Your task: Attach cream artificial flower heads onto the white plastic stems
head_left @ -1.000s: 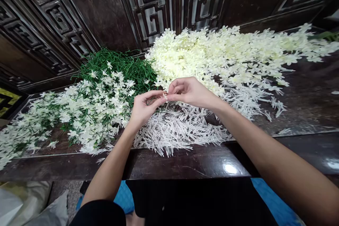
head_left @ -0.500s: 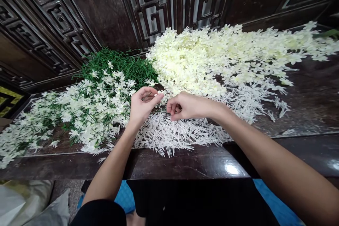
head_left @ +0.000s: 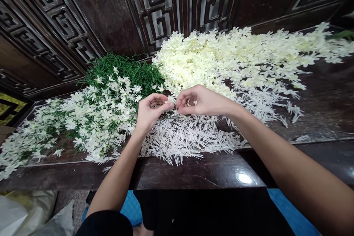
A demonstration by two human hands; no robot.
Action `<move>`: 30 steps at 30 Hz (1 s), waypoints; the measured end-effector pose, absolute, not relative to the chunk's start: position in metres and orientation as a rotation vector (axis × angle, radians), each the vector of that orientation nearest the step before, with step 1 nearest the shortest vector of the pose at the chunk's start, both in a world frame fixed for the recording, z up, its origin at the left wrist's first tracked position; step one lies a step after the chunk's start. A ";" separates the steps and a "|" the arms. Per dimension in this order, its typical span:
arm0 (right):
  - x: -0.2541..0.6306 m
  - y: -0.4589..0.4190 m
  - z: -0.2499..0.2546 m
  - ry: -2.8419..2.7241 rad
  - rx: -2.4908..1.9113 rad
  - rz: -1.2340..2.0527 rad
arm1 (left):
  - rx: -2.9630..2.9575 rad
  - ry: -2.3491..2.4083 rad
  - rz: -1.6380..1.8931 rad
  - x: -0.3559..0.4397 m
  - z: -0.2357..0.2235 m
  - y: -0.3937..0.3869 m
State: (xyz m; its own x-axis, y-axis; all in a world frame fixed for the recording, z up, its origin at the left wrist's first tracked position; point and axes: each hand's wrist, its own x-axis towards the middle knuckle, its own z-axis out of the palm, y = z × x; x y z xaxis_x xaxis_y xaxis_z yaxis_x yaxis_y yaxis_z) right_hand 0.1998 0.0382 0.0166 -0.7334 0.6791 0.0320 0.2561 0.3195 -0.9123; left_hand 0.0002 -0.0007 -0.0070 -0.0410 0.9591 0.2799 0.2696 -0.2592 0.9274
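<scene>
My left hand (head_left: 152, 112) pinches a small white artificial flower (head_left: 172, 99) between thumb and fingertips. Close against it on the right, the closed fingers of my right hand (head_left: 197, 100) meet at the flower; what they grip is too small to make out. Below both hands spreads a heap of thin white plastic stamens (head_left: 188, 138). Behind them lies a large pile of loose cream petals (head_left: 193, 59). Green plastic stems (head_left: 121, 67) are bunched at the back left, and white flowers on green stems (head_left: 103, 112) are heaped left of my left hand.
Everything lies on a dark polished wooden bench (head_left: 193, 173) with a raised front edge. A carved wooden lattice backrest (head_left: 155, 3) rises behind the piles. More white stamens (head_left: 260, 101) are scattered on the right. Pale sacks (head_left: 35, 210) lie on the floor at lower left.
My right hand has moved slightly up and left, bringing its fingertips to the flower in my left hand. My left hand has shifted a little to the right.
</scene>
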 end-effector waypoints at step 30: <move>0.191 0.030 0.019 -1.905 -0.858 1.187 | 1.620 1.217 1.264 0.002 -0.006 -0.003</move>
State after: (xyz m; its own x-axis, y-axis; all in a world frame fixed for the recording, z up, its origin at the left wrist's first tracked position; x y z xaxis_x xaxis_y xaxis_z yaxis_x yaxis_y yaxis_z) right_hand 0.1909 0.0304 0.0186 -0.5171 0.8253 0.2270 0.1599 0.3537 -0.9216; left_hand 0.0016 -0.0029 -0.0057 0.0661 0.9600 0.2721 0.2358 -0.2800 0.9306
